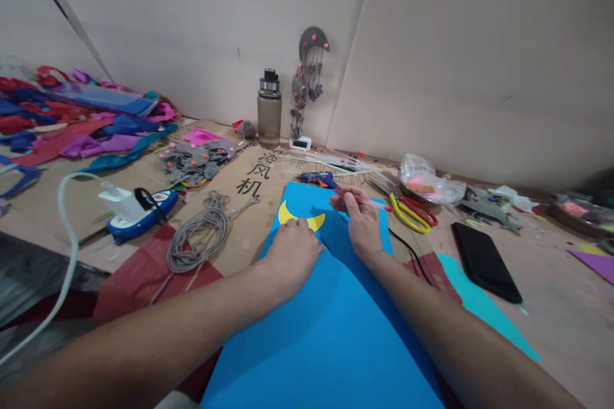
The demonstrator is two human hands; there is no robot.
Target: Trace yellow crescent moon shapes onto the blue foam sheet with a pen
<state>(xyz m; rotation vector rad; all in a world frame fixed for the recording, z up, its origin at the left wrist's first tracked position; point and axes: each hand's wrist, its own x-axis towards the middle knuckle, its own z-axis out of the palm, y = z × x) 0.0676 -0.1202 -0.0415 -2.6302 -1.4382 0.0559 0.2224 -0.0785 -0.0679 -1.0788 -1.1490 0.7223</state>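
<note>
A large bright blue sheet (330, 332) lies in front of me, running from the near edge up toward the middle of the table. Near its far end rests a yellow crescent-moon cutout (316, 222). My left hand (293, 252) presses down on the crescent with curled fingers, covering its lower middle. Just to the right, my right hand (361, 223) holds a red pen (371, 202) between thumb and fingers, above the sheet. The pen lies nearly level, pointing left and right; its left end is partly hidden by the fingers.
Beyond the sheet lies a blue glue gun (319, 179). Yellow-handled scissors (410, 214) and a black phone (485, 262) are at right. Grey cord (199, 236), a blue power strip (141, 217) and felt pieces (196, 160) sit left. A bottle (269, 112) stands at the back.
</note>
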